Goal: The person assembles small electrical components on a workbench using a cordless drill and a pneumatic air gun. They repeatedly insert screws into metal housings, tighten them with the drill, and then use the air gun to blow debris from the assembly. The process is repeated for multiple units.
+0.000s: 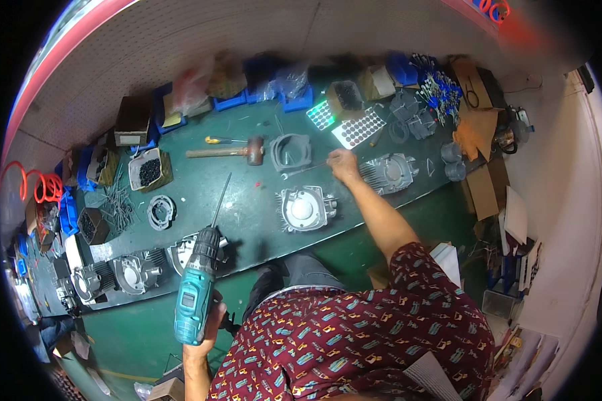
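My left hand (pixel 211 327) is wrapped round the handle of a teal cordless drill (pixel 192 294). Its long thin bit points up across the bench edge, over a metal casting (pixel 180 252). Over the bench my right hand (pixel 343 165) is closed on the right end of a thin open-ended wrench (pixel 304 170), whose jaw lies to the left. Just below that jaw sits a silver finned engine casting (pixel 304 208) with a round boss. A grey square ring part (pixel 290 152) lies above the wrench. Right of my hand rests another finned casting (pixel 391 172).
A wooden-handled mallet (pixel 217 152) and a yellow screwdriver (pixel 226 140) lie mid-bench. Blue bins and boxes line the back, and a box of black parts (pixel 148 170) stands left. More castings (pixel 135 271) sit at the front left. Orange gloves (pixel 471 140) lie far right.
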A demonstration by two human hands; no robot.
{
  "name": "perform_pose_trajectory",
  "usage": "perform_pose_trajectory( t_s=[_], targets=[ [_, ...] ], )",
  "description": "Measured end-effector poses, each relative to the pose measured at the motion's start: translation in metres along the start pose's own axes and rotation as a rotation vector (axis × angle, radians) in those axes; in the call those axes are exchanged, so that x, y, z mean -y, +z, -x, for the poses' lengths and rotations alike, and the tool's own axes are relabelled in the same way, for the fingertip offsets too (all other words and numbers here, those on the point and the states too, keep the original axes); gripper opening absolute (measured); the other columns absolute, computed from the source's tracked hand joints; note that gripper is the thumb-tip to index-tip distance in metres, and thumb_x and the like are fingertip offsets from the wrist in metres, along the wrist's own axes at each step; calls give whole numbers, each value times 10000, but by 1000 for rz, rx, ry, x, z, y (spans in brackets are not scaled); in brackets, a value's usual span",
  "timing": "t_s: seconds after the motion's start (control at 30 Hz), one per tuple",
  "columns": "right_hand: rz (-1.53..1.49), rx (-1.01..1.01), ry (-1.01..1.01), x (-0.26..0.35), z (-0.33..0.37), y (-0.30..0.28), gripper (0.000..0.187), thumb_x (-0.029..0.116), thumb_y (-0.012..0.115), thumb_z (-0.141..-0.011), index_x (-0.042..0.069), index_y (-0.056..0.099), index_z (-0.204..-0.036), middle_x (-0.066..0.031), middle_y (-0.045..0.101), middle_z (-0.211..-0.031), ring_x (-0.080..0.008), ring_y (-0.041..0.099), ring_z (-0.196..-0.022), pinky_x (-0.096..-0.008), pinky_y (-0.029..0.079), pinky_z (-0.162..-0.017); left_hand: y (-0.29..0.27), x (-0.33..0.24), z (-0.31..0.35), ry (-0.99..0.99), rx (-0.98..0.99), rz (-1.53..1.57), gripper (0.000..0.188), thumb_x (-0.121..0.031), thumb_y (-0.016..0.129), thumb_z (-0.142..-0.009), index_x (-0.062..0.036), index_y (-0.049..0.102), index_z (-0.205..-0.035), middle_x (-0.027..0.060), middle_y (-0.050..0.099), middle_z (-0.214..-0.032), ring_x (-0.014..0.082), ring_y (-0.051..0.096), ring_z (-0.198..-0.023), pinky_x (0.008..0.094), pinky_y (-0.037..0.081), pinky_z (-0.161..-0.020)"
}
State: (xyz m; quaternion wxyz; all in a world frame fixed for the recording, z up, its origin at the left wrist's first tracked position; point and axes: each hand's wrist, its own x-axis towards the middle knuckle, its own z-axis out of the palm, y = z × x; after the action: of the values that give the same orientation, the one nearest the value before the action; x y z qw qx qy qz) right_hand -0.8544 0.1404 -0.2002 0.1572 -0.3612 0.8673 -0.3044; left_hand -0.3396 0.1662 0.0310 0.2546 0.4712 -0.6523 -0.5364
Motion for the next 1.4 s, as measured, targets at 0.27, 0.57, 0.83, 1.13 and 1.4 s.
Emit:
perform_pose_trajectory(
  t_s=[0.27,0.57,0.83,1.13,1.4],
  targets=[
    [370,39,-59,-24,-42,42,174,41,646,-848,52,705,-1011,-196,653,-1091,-393,633,-1065,-462,546,-895,25,14,40,-157,39,-369,195,-55,693,-872,-51,704,-1066,108,707,-920,256,671,-833,403,540,-767],
    [269,-136,-248,-18,-58,30,235,-4,635,-819,1,684,-1049,-171,688,-920,-308,686,-933,-411,557,-805,57,10,24,-206,8,-378,163,-108,723,-882,-59,721,-1036,102,718,-908,249,687,-827,383,543,-752],
    [-1356,473,364,122,48,-61,183,-31,630,-937,11,587,-1110,-137,677,-1067,-210,690,-937,-298,593,-790,76,-15,-8,-175,-3,-59,242,-165,790,-860,-65,718,-1067,86,737,-953,210,706,-858,338,560,-768],
    [-1542,699,370,170,84,-57,167,4,650,-940,55,607,-1093,-107,696,-1058,-218,709,-964,-298,618,-775,79,-27,-12,62,-39,9,197,-122,799,-840,-60,720,-1010,83,737,-884,215,717,-784,332,571,-727],
    [-1640,780,344,217,102,-40,131,-27,591,-958,11,625,-1079,-151,706,-1042,-281,714,-1024,-329,651,-825,42,-10,10,174,-173,-45,235,-175,785,-863,-74,705,-1059,94,728,-915,216,708,-805,334,574,-753]
  ],
)
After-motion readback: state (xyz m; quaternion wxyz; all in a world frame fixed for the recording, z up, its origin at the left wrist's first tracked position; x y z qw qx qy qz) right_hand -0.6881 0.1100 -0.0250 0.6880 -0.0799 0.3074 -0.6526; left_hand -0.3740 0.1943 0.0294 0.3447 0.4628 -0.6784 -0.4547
